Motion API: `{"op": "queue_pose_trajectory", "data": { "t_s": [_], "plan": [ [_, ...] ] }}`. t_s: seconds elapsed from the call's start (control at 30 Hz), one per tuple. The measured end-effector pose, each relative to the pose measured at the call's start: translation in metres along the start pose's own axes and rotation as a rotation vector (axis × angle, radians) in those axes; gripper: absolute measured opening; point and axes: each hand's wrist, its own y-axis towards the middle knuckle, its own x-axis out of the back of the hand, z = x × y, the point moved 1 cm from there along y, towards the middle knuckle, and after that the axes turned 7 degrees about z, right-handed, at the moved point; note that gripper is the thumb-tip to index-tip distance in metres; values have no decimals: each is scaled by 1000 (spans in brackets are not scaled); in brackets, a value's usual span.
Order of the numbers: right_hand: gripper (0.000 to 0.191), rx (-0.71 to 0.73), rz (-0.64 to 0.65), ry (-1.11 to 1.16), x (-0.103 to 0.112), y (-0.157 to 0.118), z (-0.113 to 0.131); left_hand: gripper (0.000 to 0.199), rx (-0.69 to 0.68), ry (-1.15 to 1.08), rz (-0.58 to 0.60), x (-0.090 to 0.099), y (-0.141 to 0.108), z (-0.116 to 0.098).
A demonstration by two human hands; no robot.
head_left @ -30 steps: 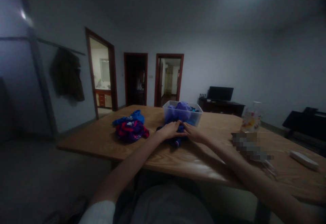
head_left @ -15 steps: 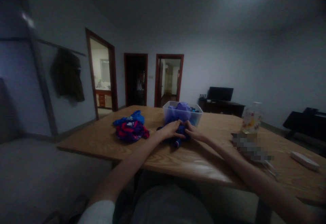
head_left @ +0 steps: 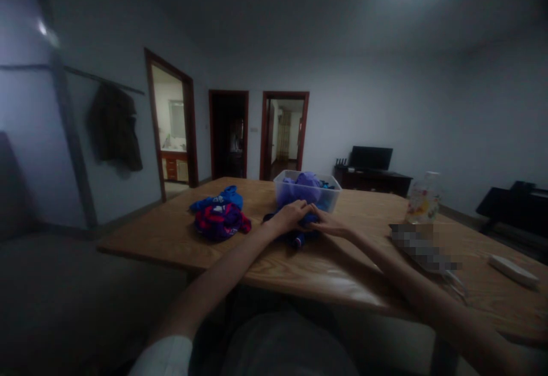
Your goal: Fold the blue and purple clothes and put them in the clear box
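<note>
A crumpled dark blue garment (head_left: 297, 240) lies on the wooden table in front of a clear plastic box (head_left: 331, 200). My left hand (head_left: 293, 216) is closed on the garment from the left, its fingers bent. From the right, my right hand (head_left: 329, 223) pinches the same cloth, and the two hands' fingertips meet over it. Most of the garment is hidden under the hands. Inside the box, just beyond them, sit purple cloth (head_left: 307, 186) and other blue pieces.
To the left on the table (head_left: 257, 259) lie a red-and-purple garment (head_left: 220, 220) and a blue one (head_left: 231, 194). At the right stand a patterned clear jug (head_left: 423, 199), a blurred-out packet (head_left: 422, 249) and a white oblong object (head_left: 512, 270).
My hands have drawn together over the dark blue garment. The left hand's fingers, spread before, are now bent in against the cloth. Box and other clothes stay put.
</note>
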Motion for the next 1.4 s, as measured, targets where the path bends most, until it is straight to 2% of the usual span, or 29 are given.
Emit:
{"op": "queue_pose_trajectory", "data": {
  "t_s": [0.13,0.2,0.33,0.4,0.47,0.6,0.67,0.77,0.87,1.0,1.17,1.27,1.4],
  "plan": [
    [80,-17,35,126,-5,5,-1,61,23,-17,-31,2,-3,1],
    [80,-28,32,123,-9,6,-5,68,36,-67,-28,5,-7,2],
    [61,-77,-44,12,-11,6,-10,75,204,-177,88,8,-13,9],
    [51,-37,-97,-61,-7,7,-3,84,296,-217,182,9,-14,15],
    [42,52,-149,-120,-3,7,11,86,325,-281,239,9,-14,20],
    [35,144,-186,-228,1,6,37,66,177,-538,258,6,-11,28],
    [40,126,-157,-192,0,5,41,57,93,-673,293,1,-9,31],
    [47,44,-97,-31,3,2,37,50,56,-780,329,-6,-7,37],
    [53,-39,-58,103,10,0,27,55,52,-783,307,-6,-6,42],
    [69,-76,-39,164,15,0,9,64,63,-728,230,1,-7,46],
    [66,-142,-7,199,14,-1,-9,65,24,-731,260,5,-9,47],
    [69,-214,-26,287,14,-1,-7,69,-5,-766,241,-1,-7,48],
    [67,-266,34,382,11,0,10,77,-101,-787,96,-5,-4,44]
  ]
}}
